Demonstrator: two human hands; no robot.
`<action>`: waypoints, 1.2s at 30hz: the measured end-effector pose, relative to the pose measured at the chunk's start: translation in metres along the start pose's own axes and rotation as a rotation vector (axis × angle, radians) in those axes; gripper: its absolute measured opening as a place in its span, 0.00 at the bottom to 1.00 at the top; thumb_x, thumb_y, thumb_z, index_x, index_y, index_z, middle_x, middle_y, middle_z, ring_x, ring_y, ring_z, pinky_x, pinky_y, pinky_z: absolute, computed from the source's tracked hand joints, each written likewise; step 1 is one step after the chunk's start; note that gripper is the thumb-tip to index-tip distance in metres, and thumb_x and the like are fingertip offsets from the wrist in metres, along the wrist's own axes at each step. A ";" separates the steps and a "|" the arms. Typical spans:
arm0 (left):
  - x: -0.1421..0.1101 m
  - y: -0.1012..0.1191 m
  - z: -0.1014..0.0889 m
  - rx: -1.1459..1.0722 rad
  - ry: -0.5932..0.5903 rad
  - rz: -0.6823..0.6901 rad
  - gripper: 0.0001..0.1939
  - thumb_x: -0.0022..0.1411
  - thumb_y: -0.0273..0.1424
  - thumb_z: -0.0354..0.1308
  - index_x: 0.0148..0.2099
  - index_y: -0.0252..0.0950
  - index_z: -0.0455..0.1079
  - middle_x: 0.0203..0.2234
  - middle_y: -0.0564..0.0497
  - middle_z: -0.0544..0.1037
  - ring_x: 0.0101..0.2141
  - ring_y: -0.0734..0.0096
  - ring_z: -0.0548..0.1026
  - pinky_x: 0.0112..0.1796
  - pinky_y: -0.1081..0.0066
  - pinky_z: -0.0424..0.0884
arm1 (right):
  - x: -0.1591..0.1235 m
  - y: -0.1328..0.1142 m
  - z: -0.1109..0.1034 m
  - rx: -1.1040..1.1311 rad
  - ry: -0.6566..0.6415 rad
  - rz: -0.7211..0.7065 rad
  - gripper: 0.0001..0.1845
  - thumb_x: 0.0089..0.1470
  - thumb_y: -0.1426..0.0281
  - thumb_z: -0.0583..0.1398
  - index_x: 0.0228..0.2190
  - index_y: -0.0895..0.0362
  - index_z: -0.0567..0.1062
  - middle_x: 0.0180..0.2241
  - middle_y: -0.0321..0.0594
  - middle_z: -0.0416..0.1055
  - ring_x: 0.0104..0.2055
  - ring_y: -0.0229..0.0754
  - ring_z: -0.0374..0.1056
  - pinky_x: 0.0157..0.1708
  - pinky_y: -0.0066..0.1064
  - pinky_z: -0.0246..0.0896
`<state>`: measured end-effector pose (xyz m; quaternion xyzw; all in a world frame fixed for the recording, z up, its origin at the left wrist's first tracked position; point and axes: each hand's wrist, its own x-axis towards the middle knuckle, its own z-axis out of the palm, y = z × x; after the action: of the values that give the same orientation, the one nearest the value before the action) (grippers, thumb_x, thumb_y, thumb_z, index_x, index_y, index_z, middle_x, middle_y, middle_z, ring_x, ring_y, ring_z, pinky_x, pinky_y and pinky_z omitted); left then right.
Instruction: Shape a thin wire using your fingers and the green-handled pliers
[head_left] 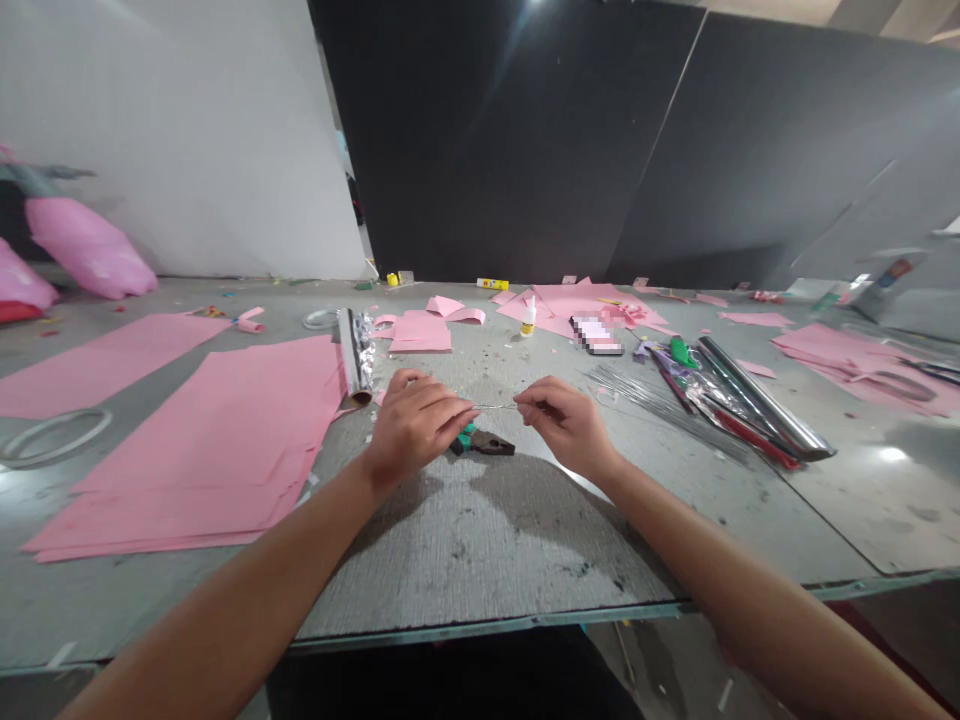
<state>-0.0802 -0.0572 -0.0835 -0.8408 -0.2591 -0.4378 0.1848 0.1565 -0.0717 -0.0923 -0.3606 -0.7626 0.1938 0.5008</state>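
Observation:
Both my hands are over the middle of the grey table (480,540). My left hand (414,422) and my right hand (564,420) are each pinched shut on an end of a thin silver wire (496,406) stretched between them. Just beneath the wire, pliers (484,442) with green handles lie on the table, partly hidden by my left hand.
A stack of pink paper sheets (217,450) lies left, with a foil roll (357,352) at its edge. A glue bottle (529,316) and pink paper scraps (577,302) sit behind. Wire rods (660,402) and shiny wrapped rolls (757,402) lie right. Tape rings (45,436) sit far left.

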 end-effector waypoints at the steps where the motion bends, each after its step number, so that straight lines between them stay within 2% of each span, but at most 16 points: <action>1: 0.000 0.000 0.000 0.000 0.000 0.001 0.02 0.61 0.31 0.62 0.37 0.42 0.72 0.26 0.57 0.78 0.28 0.72 0.73 0.41 0.62 0.63 | 0.000 -0.001 0.000 -0.009 0.002 -0.008 0.08 0.59 0.68 0.58 0.36 0.56 0.77 0.34 0.41 0.71 0.30 0.36 0.67 0.28 0.30 0.63; 10: 0.004 0.003 -0.003 -0.003 0.029 -0.051 0.03 0.62 0.31 0.60 0.34 0.41 0.73 0.24 0.57 0.79 0.26 0.73 0.73 0.40 0.62 0.63 | 0.000 -0.006 0.003 -0.027 0.007 -0.034 0.07 0.59 0.69 0.57 0.34 0.55 0.77 0.33 0.41 0.71 0.34 0.39 0.68 0.32 0.33 0.64; 15: 0.004 0.000 -0.001 -0.021 -0.016 -0.064 0.03 0.62 0.31 0.61 0.34 0.40 0.73 0.25 0.56 0.79 0.27 0.73 0.73 0.40 0.62 0.62 | -0.001 0.002 0.004 0.013 0.030 0.018 0.06 0.57 0.68 0.59 0.36 0.56 0.76 0.32 0.41 0.72 0.33 0.39 0.69 0.32 0.32 0.65; 19: 0.002 -0.004 0.001 -0.024 -0.050 -0.034 0.05 0.62 0.33 0.61 0.40 0.39 0.73 0.30 0.53 0.80 0.30 0.71 0.75 0.40 0.62 0.63 | -0.003 0.010 0.006 0.082 0.077 0.099 0.09 0.56 0.66 0.61 0.38 0.57 0.73 0.27 0.37 0.71 0.28 0.37 0.70 0.29 0.31 0.67; 26: 0.000 -0.004 0.005 -0.032 -0.008 -0.106 0.20 0.62 0.36 0.61 0.55 0.38 0.67 0.32 0.49 0.79 0.33 0.65 0.76 0.38 0.62 0.66 | -0.002 0.010 0.008 0.171 0.096 0.175 0.13 0.53 0.61 0.63 0.36 0.58 0.73 0.24 0.36 0.71 0.25 0.37 0.70 0.27 0.32 0.68; 36: -0.002 -0.001 0.005 -0.028 -0.075 -0.123 0.05 0.63 0.33 0.59 0.40 0.39 0.74 0.29 0.53 0.80 0.31 0.70 0.75 0.40 0.63 0.63 | -0.002 0.009 0.011 0.193 0.064 0.202 0.16 0.51 0.59 0.64 0.36 0.58 0.74 0.24 0.37 0.72 0.25 0.37 0.71 0.28 0.31 0.68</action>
<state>-0.0786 -0.0548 -0.0878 -0.8418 -0.3107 -0.4200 0.1359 0.1507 -0.0668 -0.1042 -0.3916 -0.6841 0.3039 0.5351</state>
